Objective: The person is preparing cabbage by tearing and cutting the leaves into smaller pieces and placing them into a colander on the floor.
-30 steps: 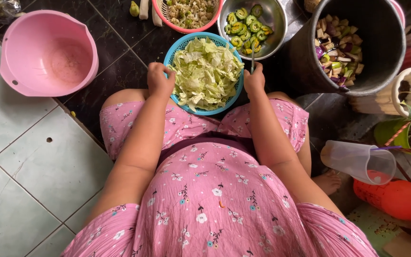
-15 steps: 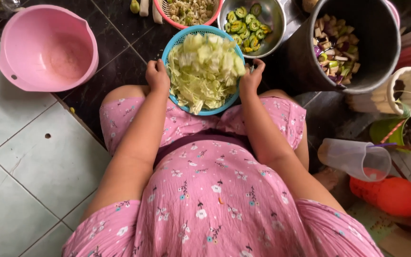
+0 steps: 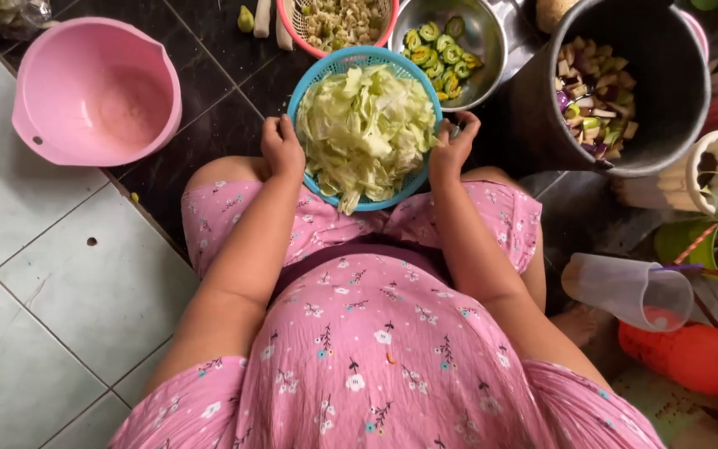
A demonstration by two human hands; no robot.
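Gripping the blue basket (image 3: 323, 73) by its rim at nine and three o'clock, both hands, left hand (image 3: 282, 150) and right hand (image 3: 452, 146), clamped a light, springy load of loose cabbage (image 3: 365, 125) that looked apt to spill.

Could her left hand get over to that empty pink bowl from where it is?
Probably yes: the left hand grips the blue basket rim, and only bare dark floor lies between it and the pink bowl.

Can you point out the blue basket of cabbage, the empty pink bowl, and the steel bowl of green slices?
blue basket (image 3: 331, 65): head view, upper left rim.
pink bowl (image 3: 126, 108): head view, inner bottom.
steel bowl (image 3: 485, 33): head view, bare inner wall.
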